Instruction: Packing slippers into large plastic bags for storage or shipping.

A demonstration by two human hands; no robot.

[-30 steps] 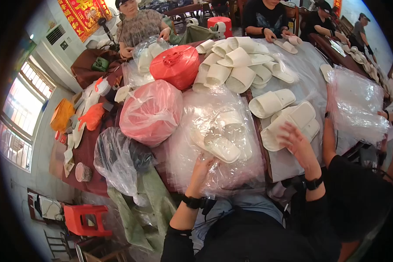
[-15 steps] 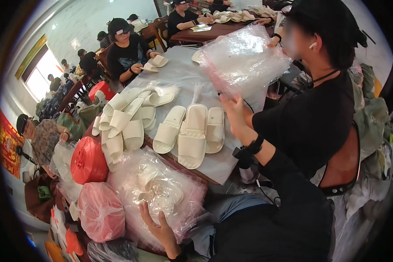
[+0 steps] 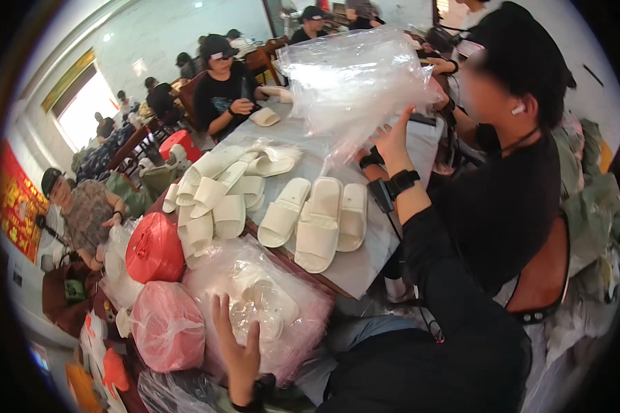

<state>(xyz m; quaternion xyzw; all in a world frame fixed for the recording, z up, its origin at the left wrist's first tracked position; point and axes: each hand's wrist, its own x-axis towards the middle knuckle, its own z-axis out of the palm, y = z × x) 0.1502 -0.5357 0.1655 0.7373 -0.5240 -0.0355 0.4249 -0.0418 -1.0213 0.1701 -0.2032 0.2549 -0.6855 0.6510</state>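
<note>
My left hand [image 3: 235, 351] is open, fingers spread, at the near side of a stack of clear plastic bags [image 3: 303, 337]. White slippers [image 3: 262, 310] show through the plastic there; whether the hand touches it I cannot tell. My right hand [image 3: 395, 143] is raised over the table with its fingers stretched, close to the lower edge of a large bundle of clear plastic bags [image 3: 358, 82]. A co-worker on the right holds that bundle up. Below it, several cream slippers [image 3: 318, 227] lie on the table, one stacked on others.
A pile of cream slippers [image 3: 213, 186] lies left on the grey-covered table [image 3: 372, 275]. Beside the bags are a red roll of twine [image 3: 155, 248] and a pink plastic-wrapped bundle [image 3: 167, 327]. The co-worker [image 3: 510, 186] sits close on my right; another person [image 3: 224, 89] handles slippers across the table.
The co-worker's bag bundle has moved up and away to the far side. My right hand has risen with it. My left hand has turned more upright. The whole view has shifted slightly.
</note>
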